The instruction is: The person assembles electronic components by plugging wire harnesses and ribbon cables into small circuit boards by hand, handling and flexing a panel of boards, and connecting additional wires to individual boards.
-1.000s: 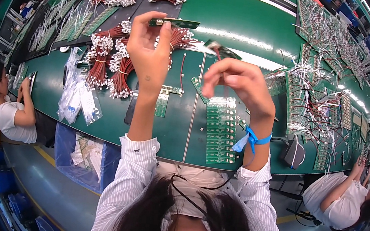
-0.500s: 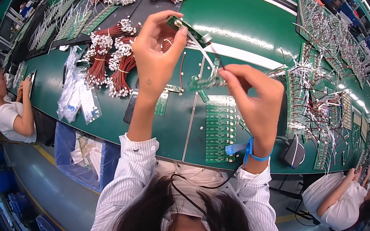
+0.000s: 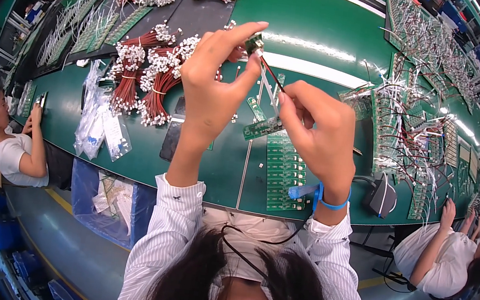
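My left hand (image 3: 215, 87) is raised over the table, thumb and fingers closed on a small green circuit board (image 3: 254, 42) turned nearly end-on. Dark red and black wires (image 3: 271, 75) run from that board's connector to my right hand (image 3: 323, 130), whose thumb and forefinger pinch them. Alongside, a white flat cable (image 3: 268, 93) slopes down to a second narrow green circuit board (image 3: 261, 130), which hangs tilted just left of my right fingers. Below lies a panel of joined green boards (image 3: 284, 179) with white connectors. A loose small board (image 3: 255, 109) rests behind the hanging one.
Bundles of red wires (image 3: 160, 89) with white plugs lie at left, beside clear plastic bags (image 3: 97, 117). Wired boards (image 3: 395, 127) crowd the right side, near a black box (image 3: 380, 198). A blue wrist strap (image 3: 332, 204) circles my right wrist. Co-workers sit at both sides.
My left hand has moved right and turned its board from lengthwise to nearly end-on. The right hand has shifted slightly left and down, still pinching the wires; the lower board hangs more steadily.
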The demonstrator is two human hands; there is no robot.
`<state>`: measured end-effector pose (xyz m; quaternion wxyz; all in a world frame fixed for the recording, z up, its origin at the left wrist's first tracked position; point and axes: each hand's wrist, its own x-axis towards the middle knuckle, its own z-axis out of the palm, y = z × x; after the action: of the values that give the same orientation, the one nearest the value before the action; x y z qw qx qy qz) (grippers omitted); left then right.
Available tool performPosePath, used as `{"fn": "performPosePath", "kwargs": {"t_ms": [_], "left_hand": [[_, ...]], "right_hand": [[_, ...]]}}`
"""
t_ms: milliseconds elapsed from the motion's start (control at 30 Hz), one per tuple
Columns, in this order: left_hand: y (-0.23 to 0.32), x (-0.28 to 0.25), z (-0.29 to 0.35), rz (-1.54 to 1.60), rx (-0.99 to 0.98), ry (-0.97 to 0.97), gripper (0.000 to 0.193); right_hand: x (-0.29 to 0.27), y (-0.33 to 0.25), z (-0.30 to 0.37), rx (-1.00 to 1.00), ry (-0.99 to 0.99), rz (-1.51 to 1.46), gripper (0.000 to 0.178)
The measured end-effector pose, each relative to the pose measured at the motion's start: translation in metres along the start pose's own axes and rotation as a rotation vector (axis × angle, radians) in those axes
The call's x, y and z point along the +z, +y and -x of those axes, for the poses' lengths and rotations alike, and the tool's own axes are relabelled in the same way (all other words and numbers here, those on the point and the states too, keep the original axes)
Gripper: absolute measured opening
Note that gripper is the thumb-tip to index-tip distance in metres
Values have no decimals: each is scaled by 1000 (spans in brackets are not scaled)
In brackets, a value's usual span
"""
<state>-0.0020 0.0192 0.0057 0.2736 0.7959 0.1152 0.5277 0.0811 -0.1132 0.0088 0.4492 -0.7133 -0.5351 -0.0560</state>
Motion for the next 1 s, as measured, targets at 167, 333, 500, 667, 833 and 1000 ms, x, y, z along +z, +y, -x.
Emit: {"fn": "performPosePath", "kwargs": {"t_ms": [167, 333, 500, 667, 833, 1000], "left_hand": [[-2, 1, -1, -36, 105, 33, 38], [-1, 1, 0, -65, 83, 48, 40], [-2, 0, 1, -120, 93, -22, 42], [-4, -2, 3, -242, 128, -72, 41], [-5, -8, 2, -373, 167, -171, 37], [-1, -18, 3, -310, -104, -390, 34]], "right_hand": [[3, 1, 2, -46, 74, 92, 9], [3, 1, 3, -130, 131, 241, 7], [4, 3, 3, -162, 140, 387, 14], [5, 3, 3, -196, 120, 500, 15], [11, 9, 3, -280, 84, 607, 13], [14, 6, 3, -284, 31, 559, 13]]}}
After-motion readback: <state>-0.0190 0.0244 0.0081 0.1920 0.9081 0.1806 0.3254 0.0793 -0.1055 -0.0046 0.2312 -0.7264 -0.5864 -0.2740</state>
